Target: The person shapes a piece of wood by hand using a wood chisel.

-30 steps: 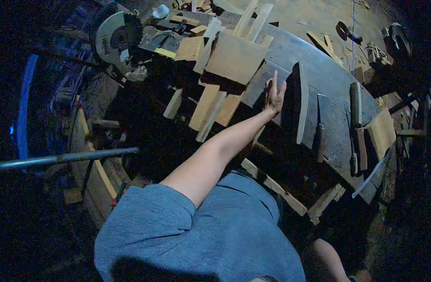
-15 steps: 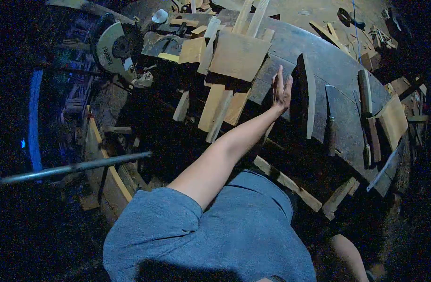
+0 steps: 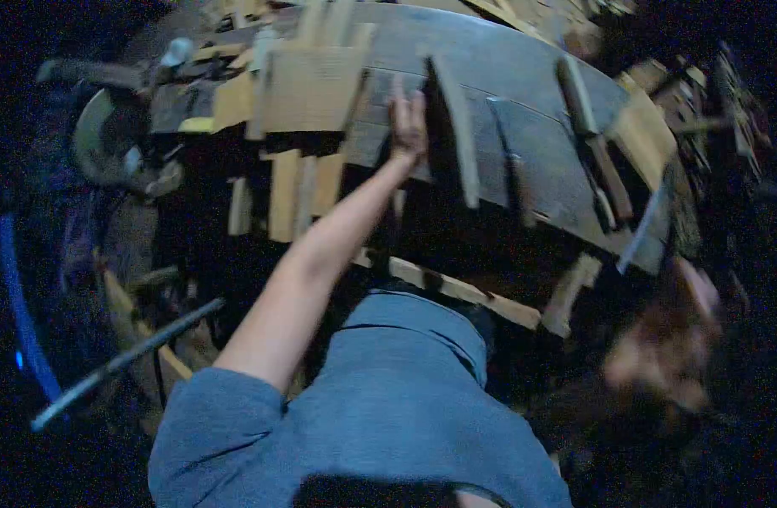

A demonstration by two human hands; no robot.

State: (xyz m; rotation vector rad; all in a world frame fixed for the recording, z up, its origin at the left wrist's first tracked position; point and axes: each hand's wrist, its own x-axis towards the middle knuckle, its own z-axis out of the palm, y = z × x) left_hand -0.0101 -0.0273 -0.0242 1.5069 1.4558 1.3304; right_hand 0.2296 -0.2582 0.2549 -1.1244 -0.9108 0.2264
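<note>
My left hand (image 3: 409, 127) lies over the dark worktable (image 3: 524, 127), fingers stretched out and held close together, nothing in them. Just right of it, a long narrow wooden board (image 3: 456, 131) slants toward the table's near edge. Farther right lies a thin-bladed tool with a dark handle (image 3: 521, 190). My right hand (image 3: 663, 360) is low at the right, off the table's near corner, smeared by motion; I cannot tell whether it holds anything.
Left of my left hand, a wide wooden block (image 3: 312, 89) sits over several jutting wood strips. A circular-bladed saw (image 3: 105, 135) stands farther left, above a metal pipe (image 3: 126, 364). Rightward lie a long wooden-handled tool (image 3: 579, 97), a curved wood piece (image 3: 647, 131) and a pale strip (image 3: 642, 224).
The view has swung, shifting the table and tools leftward. My right hand has risen into sight at the lower right. My left hand stays beside the narrow board.
</note>
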